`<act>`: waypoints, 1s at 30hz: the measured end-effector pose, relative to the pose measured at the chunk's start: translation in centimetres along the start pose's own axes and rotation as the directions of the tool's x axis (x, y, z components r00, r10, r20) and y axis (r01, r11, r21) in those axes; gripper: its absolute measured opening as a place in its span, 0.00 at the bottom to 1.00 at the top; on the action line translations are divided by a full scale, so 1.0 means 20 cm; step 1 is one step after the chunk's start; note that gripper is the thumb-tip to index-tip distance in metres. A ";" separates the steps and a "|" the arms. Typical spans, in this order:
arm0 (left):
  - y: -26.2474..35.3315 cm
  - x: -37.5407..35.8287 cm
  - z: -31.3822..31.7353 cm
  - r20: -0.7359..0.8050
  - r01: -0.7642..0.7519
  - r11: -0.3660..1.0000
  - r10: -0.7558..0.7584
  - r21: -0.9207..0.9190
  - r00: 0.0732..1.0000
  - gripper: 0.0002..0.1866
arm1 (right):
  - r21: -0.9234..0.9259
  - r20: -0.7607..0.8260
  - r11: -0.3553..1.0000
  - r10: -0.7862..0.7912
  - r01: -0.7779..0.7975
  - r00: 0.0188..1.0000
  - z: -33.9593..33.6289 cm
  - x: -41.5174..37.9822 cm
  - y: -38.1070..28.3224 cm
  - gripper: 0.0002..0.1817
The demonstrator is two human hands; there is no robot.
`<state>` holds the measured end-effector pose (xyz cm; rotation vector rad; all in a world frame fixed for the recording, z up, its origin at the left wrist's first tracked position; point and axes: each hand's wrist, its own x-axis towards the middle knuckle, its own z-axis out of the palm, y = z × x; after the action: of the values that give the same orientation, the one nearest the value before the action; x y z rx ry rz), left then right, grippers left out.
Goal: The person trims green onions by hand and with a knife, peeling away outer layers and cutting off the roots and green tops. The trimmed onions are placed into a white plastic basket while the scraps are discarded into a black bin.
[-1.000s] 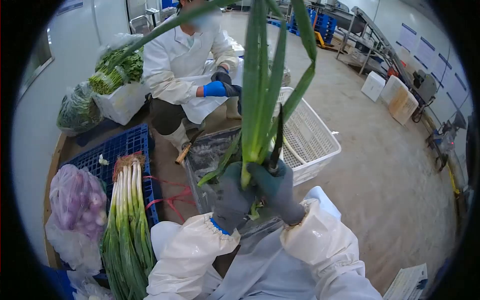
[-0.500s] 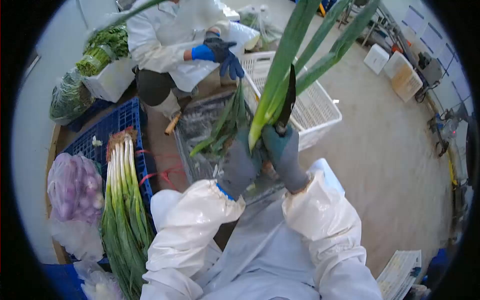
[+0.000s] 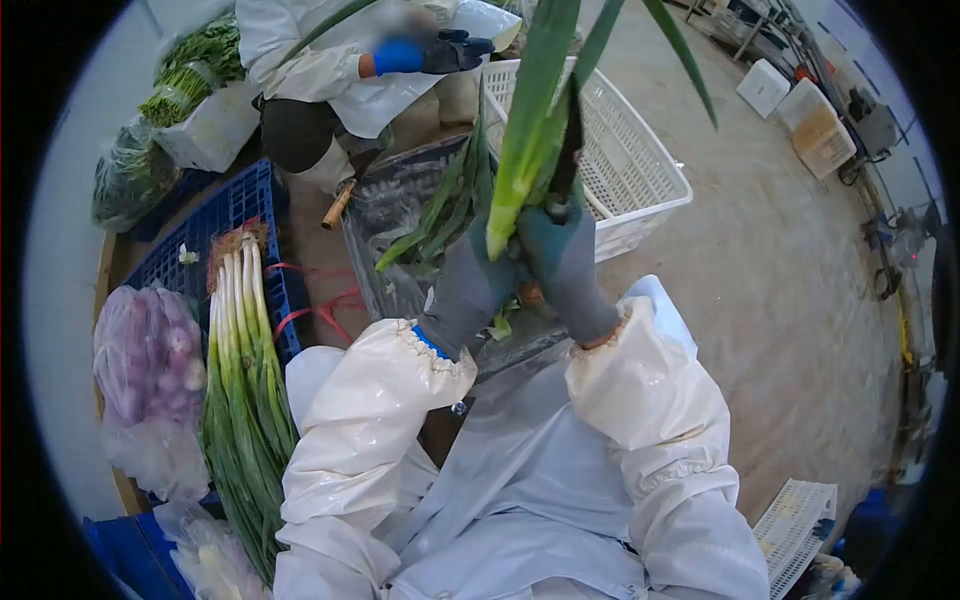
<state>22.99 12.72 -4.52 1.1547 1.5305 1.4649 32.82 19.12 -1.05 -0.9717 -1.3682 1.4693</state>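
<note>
My gloved left hand (image 3: 468, 285) is closed round a large green leek (image 3: 522, 150), whose leaves rise toward the top of the view. Close beside it, my gloved right hand (image 3: 562, 262) grips a knife (image 3: 568, 150) with its dark blade pointing up, just right of the leek stalk. Loose green leaves (image 3: 440, 215) hang behind my left hand, over a dark tray (image 3: 375, 215). Both hands touch or nearly touch; the fingers are partly hidden behind the leek and the knife handle.
A white crate (image 3: 640, 150) stands beyond my right hand. Across from me sits a co-worker (image 3: 310, 75) in white with gloves. At left, bundled leeks (image 3: 240, 350) lie on a blue pallet (image 3: 180, 260), near a bag of purplish vegetables (image 3: 150, 360).
Both hands, with the leek and knife, sit slightly higher in view, and the leek's lower end has tipped toward me. The co-worker's gloved hand has moved up and now points right.
</note>
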 end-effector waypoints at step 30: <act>0.21 -0.06 -0.29 0.494 0.455 0.722 -0.180 -0.520 0.851 0.08 | 0.318 0.048 0.945 0.062 -0.074 0.997 0.09 0.03 -0.15 0.18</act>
<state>18.51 9.31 0.14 0.6739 0.7900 1.2318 31.29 19.12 2.13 -0.7912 -1.0853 1.7060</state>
